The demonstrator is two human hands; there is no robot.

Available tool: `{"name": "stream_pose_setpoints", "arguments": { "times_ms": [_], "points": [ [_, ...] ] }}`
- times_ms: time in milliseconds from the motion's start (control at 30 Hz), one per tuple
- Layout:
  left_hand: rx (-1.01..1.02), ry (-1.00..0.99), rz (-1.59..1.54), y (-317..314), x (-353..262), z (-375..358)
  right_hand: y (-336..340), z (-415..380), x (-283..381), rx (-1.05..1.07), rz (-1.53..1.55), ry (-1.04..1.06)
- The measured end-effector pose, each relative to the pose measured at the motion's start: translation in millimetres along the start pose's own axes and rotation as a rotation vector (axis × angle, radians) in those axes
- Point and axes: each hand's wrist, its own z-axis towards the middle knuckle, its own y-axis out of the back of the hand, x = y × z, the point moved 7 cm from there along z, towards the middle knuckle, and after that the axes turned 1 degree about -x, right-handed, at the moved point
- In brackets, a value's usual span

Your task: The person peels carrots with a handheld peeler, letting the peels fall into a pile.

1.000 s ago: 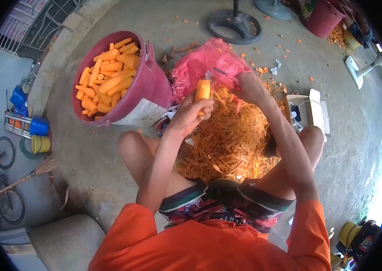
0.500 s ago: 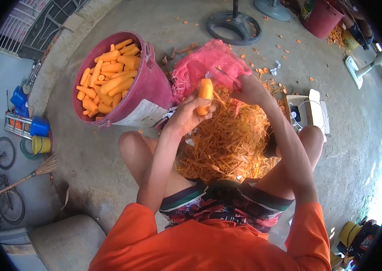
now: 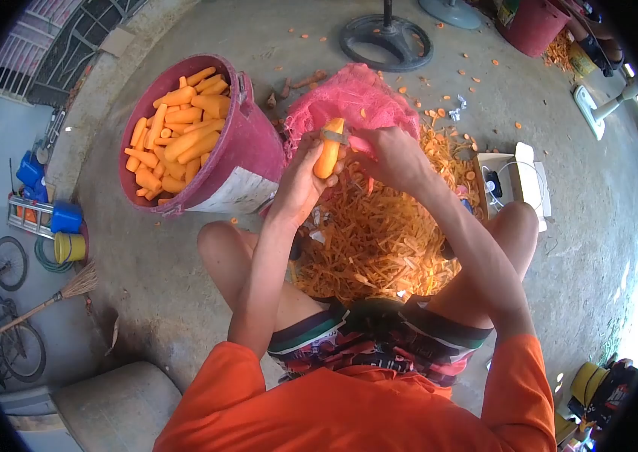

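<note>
My left hand [image 3: 302,172] is closed around the lower part of a peeled-looking orange carrot [image 3: 326,160], held tilted with its top up. In my right hand [image 3: 393,154] is a peeler [image 3: 361,145] with a pinkish-red handle; its grey blade lies across the upper part of the carrot. Below both hands, between my legs, spreads a large heap of carrot peelings [image 3: 379,233]. Just behind the hands lies a pink mesh sack [image 3: 356,94], its contents hidden.
A magenta tub [image 3: 255,143] full of peeled carrots [image 3: 183,132] stands at the left. To the right sits an open white box [image 3: 511,181] with a cable. A round black stand base [image 3: 387,45] is at the back. Another person's legs [image 3: 598,45] show at the far right.
My right hand has moved left, bringing the peeler's blade onto the carrot. The carrot has shifted slightly left and tilted more in my left hand.
</note>
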Motion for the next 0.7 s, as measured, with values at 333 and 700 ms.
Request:
{"name": "stream_pose_setpoints", "arguments": {
  "times_ms": [333, 700],
  "points": [
    [-0.089, -0.306, 0.456, 8.8, -39.3, -8.8, 12.2, 6.9, -60.9, 0.069, -0.144, -0.151],
    [-0.205, -0.476, 0.158, 23.7, -48.3, 0.0, 32.0, 12.4, 14.4, 0.006, 0.120, 0.198]
  ]
}}
